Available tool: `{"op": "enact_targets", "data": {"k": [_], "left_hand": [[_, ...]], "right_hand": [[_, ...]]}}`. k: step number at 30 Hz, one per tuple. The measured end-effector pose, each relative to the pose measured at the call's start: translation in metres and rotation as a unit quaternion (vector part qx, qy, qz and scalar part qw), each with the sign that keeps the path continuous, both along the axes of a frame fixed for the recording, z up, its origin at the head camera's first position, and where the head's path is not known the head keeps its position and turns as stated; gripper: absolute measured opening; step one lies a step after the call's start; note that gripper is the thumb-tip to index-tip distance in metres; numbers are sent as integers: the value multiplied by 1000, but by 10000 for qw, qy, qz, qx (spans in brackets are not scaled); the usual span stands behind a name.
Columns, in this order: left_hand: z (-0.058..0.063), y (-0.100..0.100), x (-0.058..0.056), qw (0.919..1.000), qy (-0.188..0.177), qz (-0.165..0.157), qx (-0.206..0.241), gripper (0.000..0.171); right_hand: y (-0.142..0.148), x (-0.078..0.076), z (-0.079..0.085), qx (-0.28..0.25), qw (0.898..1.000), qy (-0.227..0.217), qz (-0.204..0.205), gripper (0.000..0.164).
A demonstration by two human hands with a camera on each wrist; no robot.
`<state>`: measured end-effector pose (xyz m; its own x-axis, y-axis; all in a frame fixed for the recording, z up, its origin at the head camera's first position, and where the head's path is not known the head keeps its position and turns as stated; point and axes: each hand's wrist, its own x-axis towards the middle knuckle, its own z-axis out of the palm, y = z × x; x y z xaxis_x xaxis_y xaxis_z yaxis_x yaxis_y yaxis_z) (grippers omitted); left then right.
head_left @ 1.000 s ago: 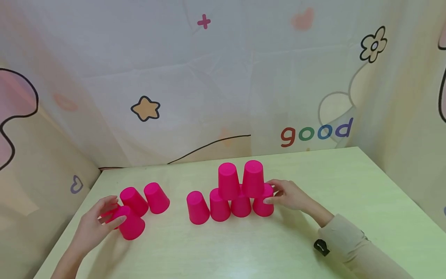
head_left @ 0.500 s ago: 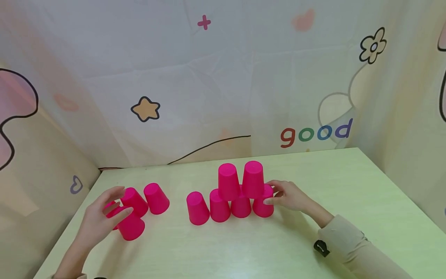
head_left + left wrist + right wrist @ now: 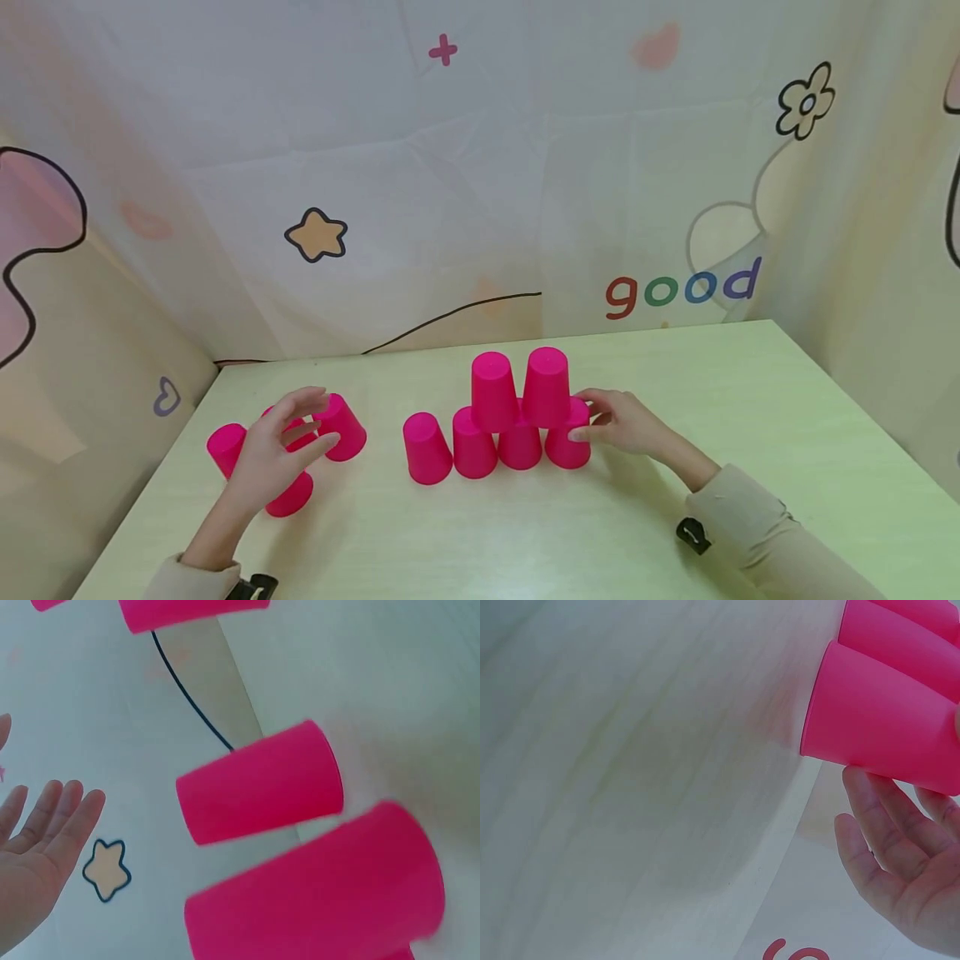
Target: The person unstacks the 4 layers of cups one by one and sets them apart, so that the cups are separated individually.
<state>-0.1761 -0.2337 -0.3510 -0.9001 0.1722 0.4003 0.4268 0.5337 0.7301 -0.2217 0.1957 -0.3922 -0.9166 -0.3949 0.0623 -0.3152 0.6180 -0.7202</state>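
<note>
Clearly, the nearest loose cup (image 3: 347,437) stands upright just beyond my left hand (image 3: 268,463), apparently not touching it, its long axis vertical, and well apart from my right hand (image 3: 624,422). My left fingers are spread, holding nothing; my right thumb and fingers pinch the end cup (image 3: 567,451), so the two-tier row (image 3: 475,452) stands on the tabletop (image 3: 480,542) between my hands.
</note>
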Motion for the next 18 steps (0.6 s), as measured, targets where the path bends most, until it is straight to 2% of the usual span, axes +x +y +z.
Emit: {"op": "enact_targets", "data": {"k": [7, 18], "left_hand": [[-4, 22, -7, 9984, -127, -373, 416, 52], [-12, 58, -18, 9944, 54, -643, 834, 53]], "right_hand": [[0, 0, 0, -1, 10000, -6, -5, 51], [0, -1, 0, 14, 10000, 1, 32, 50]]}}
